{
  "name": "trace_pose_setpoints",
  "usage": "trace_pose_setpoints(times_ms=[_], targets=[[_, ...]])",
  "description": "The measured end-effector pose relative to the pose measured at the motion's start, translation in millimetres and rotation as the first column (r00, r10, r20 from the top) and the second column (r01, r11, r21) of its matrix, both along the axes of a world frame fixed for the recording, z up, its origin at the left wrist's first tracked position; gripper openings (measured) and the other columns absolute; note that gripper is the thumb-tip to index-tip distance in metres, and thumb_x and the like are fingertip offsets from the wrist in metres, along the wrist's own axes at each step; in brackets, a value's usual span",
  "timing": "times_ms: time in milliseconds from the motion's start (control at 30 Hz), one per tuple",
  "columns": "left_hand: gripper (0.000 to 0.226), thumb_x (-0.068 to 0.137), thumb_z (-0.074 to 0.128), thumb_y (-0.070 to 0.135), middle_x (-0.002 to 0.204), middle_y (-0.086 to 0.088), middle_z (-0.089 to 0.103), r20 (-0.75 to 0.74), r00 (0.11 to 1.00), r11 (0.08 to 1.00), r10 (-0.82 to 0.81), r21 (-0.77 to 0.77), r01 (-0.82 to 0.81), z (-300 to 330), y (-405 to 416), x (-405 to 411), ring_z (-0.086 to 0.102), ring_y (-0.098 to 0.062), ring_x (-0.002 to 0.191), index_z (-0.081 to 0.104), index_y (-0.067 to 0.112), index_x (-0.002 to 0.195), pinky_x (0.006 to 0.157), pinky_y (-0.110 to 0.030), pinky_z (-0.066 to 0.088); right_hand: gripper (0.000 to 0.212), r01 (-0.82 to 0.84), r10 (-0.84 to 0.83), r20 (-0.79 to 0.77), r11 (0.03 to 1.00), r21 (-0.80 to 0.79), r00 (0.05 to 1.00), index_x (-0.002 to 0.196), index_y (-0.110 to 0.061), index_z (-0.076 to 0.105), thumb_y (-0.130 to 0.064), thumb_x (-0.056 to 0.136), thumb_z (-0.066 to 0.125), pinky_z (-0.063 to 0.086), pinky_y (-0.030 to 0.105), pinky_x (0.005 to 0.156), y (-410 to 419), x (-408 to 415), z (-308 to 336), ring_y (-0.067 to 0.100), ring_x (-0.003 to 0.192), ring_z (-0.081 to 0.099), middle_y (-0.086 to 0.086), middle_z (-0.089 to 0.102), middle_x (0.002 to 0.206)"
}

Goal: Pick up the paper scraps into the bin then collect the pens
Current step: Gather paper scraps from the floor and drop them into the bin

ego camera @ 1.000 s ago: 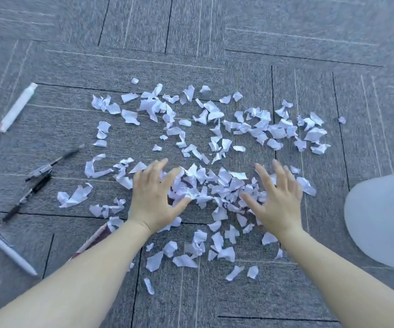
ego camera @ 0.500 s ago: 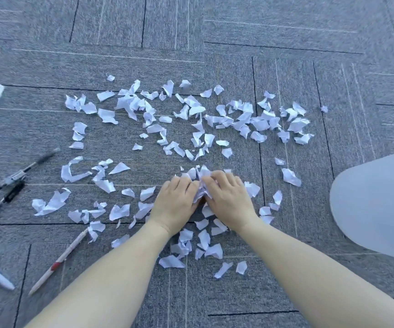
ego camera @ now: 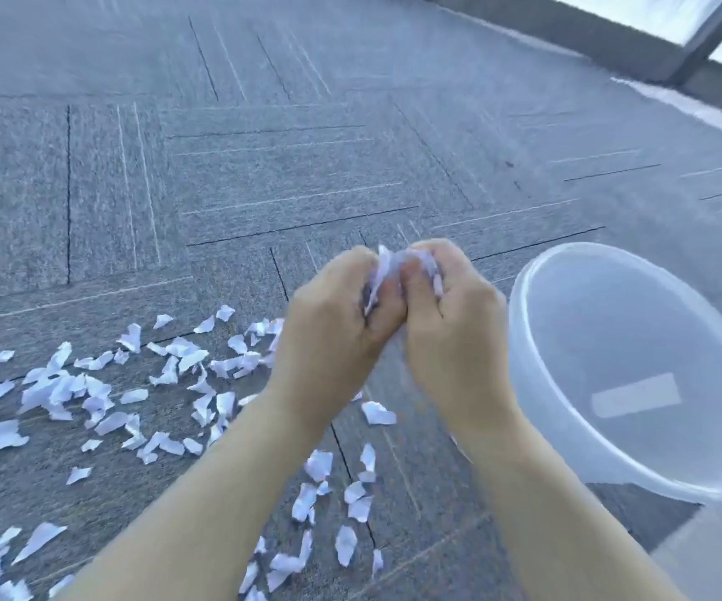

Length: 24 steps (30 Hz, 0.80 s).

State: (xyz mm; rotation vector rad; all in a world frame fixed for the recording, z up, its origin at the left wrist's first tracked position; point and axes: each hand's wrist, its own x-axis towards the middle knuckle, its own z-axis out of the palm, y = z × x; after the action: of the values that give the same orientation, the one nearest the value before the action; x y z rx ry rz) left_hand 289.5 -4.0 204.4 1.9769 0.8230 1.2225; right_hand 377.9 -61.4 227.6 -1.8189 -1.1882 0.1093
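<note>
Looks like an office. Floor (ego camera: 263,175) is grey commercial carpet tiles laid in alternating directions, seams visible. Dark metal window frame (ego camera: 693,49) runs down to floor level at top right, bright glass behind it.

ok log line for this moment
phase: carry scraps to bin | left hand + right hand: cupped on scraps | bin: right of hands, looks empty | floor scraps: many left

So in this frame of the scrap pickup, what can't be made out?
- Pens: none in the head view; out of frame.
- Handful of scraps: mostly hidden between the left hand and right hand; amount unclear.
- Bin: far side cut off by the right edge; its inside is blurred.
- Loose scraps: cut off at the left and bottom edges.
</note>
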Motion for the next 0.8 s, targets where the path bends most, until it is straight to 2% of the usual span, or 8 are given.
trace_pose_setpoints(times_ms=[100,200,367,467,567,667,733,800], targets=[[0.034,0.09,0.053,0.022,0.055,0.01,0.026,0.088,0.983,0.986,-0.161,0.062,0.156,58,-13,68,0.026,-0.009,0.053,0.028,0.02,0.066,0.049,-0.021,0.024,0.024,0.153,-0.153,0.009,0.988,0.035,0.988,0.078,-0.02,0.056,-0.029,0.097,0.045,0.043,0.032,0.056,-28,55,57,0.019,0.056,0.055,-0.003,0.057,0.055],[0.037,0.089,0.056,0.016,0.052,0.008,0.03,0.042,0.941,0.941,-0.335,-0.03,0.336,75,-41,129,0.027,-0.01,0.05,0.03,0.018,0.063,0.047,-0.023,0.024,0.026,0.335,-0.335,-0.03,0.942,-0.003,0.942,0.077,-0.014,0.056,-0.028,0.097,0.045,0.045,0.038,0.052,-66,102,69,0.033,0.055,0.057,0.005,0.058,0.055],[0.035,0.088,0.056,0.02,0.049,0.005,0.043,-0.094,0.893,0.862,-0.441,-0.323,0.391,61,-76,188,0.042,-0.007,0.044,0.036,0.02,0.059,0.045,-0.02,0.029,0.028,0.471,-0.494,-0.187,0.869,-0.154,0.849,0.072,-0.006,0.057,-0.024,0.092,0.049,0.036,0.02,0.037,-110,146,45,0.034,0.052,0.059,0.014,0.06,0.058],[0.017,0.086,0.056,0.03,0.066,0.002,0.056,-0.272,0.813,0.793,-0.515,-0.511,0.332,46,-76,195,0.054,-0.02,0.06,0.047,0.018,0.078,0.056,-0.028,0.037,0.028,0.377,-0.492,-0.177,0.812,-0.446,0.852,0.074,-0.011,0.058,-0.034,0.085,0.048,0.038,0.028,0.051,-117,157,27,0.026,0.062,0.055,0.002,0.062,0.063],[0.027,0.091,0.048,0.04,0.073,-0.001,0.06,-0.406,0.695,0.76,-0.594,-0.566,0.319,42,-71,188,0.057,-0.026,0.072,0.057,0.016,0.083,0.062,-0.031,0.041,0.039,0.266,-0.462,-0.188,0.747,-0.61,0.866,0.108,-0.024,0.065,-0.049,0.082,0.05,0.045,0.032,0.071,-116,157,18,0.013,0.082,0.059,-0.004,0.067,0.102],[0.032,0.097,0.041,0.025,0.081,-0.004,0.068,-0.179,0.838,0.776,-0.515,-0.513,0.367,48,-64,175,0.059,-0.027,0.083,0.068,0.013,0.083,0.075,-0.034,0.046,0.029,0.438,-0.506,-0.073,0.802,-0.406,0.859,0.117,-0.024,0.063,-0.032,0.091,0.054,0.043,0.029,0.087,-103,143,33,0.013,0.104,0.06,-0.006,0.065,0.119],[0.032,0.095,0.041,0.024,0.089,0.0,0.072,-0.015,0.939,0.856,-0.343,-0.417,0.305,51,-51,158,0.063,-0.021,0.089,0.07,0.015,0.086,0.085,-0.038,0.05,0.018,0.459,-0.478,-0.113,0.874,-0.16,0.871,0.105,-0.025,0.067,-0.021,0.091,0.055,0.043,0.025,0.075,-89,124,45,0.007,0.083,0.061,-0.009,0.069,0.1],[0.032,0.094,0.04,0.026,0.08,0.003,0.07,0.096,0.971,0.906,-0.217,-0.352,0.237,45,-33,136,0.064,-0.019,0.083,0.068,0.017,0.081,0.079,-0.042,0.052,0.015,0.365,-0.357,-0.159,0.931,0.019,0.92,0.093,-0.023,0.068,-0.018,0.09,0.055,0.047,0.027,0.069,-70,100,50,0.005,0.069,0.059,-0.011,0.067,0.083]])
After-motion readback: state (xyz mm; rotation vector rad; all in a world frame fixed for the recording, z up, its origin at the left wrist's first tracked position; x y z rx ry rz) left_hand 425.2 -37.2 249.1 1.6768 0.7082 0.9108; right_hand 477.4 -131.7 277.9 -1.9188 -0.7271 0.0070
